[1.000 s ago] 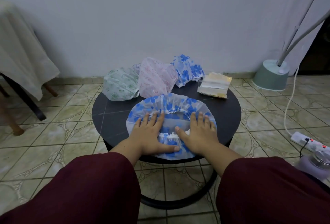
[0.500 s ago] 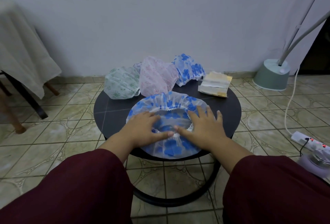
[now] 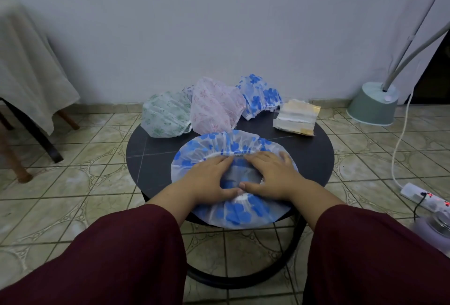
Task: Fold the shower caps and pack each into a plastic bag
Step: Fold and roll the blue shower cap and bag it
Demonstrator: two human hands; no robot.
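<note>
Blue-flowered shower cap (image 3: 233, 214) spread on the round black table (image 3: 314, 156), my left hand (image 3: 207, 180) and right hand (image 3: 272, 178) pressing it, fingers flat and open, three more caps at the far edge.

Setting: home interior, living-type room. Evidence: patterned ceramic floor tiles (image 3: 73, 183), plain painted wall (image 3: 219, 24). Low round black side table (image 3: 314, 158) at centre. Far left: wooden-legged furniture under a draped cloth (image 3: 29, 73). Right: standing appliance w/ green base (image 3: 372, 105); power strip (image 3: 423, 198) on floor, red lights lit.
</note>
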